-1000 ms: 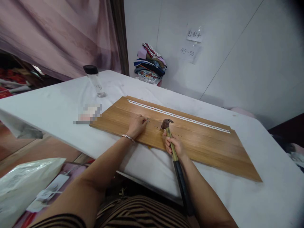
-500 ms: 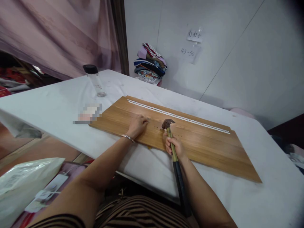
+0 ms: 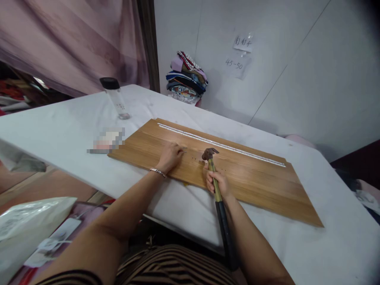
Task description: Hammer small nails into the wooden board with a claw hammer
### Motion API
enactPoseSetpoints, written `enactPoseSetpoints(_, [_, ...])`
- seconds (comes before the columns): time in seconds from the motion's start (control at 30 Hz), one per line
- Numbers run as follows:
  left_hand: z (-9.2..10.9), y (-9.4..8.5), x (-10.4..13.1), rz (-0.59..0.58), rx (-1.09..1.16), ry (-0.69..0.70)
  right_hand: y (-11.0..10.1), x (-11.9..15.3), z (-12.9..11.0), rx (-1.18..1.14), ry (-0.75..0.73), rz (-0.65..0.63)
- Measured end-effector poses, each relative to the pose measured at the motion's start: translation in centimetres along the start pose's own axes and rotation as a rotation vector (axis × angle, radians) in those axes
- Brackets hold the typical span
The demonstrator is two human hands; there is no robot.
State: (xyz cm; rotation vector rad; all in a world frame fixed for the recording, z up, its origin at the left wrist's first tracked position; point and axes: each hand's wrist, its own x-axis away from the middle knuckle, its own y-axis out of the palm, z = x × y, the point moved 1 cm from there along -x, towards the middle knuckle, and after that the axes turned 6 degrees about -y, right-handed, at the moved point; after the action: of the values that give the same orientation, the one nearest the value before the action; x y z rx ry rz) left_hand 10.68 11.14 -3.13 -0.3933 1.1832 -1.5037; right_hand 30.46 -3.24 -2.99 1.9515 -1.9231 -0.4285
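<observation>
A wide wooden board [image 3: 261, 190] lies flat on the table before me, two white strips [image 3: 221, 144] running along its far side. My left hand [image 3: 170, 157] rests over the board's left half, fingertips pinched round thin metal nails [image 3: 184, 149] whose ends poke out to the right. In my right hand [image 3: 220, 183] is a claw hammer [image 3: 218, 194], gripped partway up the handle. Its dark head is raised just above the board, right of the nails, and its black grip reaches back toward my body. Small dark spots [image 3: 193, 158] dot the wood between my hands.
The white-covered table [image 3: 142, 105] carries a clear bottle with a black lid [image 3: 116, 99] and a blurred-out flat object [image 3: 107, 140] at left. Folded clothes [image 3: 187, 79] are stacked by the wall. Beside me at lower left sit a white bag [image 3: 32, 229] and a power strip [image 3: 55, 241].
The view has shifted very slightly, moving the scene a little to the left. Both hands keep their grip and nearly the same place over the board.
</observation>
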Motion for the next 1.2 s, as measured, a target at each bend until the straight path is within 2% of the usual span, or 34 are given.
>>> enactPoseSetpoints(0.3, [-0.01, -0.06, -0.01, -0.006, 0.002, 0.004, 0.06, 0.03, 0.02, 0.003, -0.008, 0.028])
enactPoseSetpoints(0.87, [-0.03, -0.05, 0.04, -0.003, 0.029, -0.014, 0.41, 0.12, -0.08, 0.024, 0.033, 0.004])
enactPoseSetpoints(1.07, [0.03, -0.23, 0.09, 0.041, 0.015, -0.074, 0.46, 0.17, -0.3, 0.024, 0.006, 0.041])
enactPoseSetpoints(1.2, [-0.23, -0.33, 0.09, 0.062, 0.011, -0.155, 0.21, 0.02, -0.05, 0.015, 0.035, 0.014])
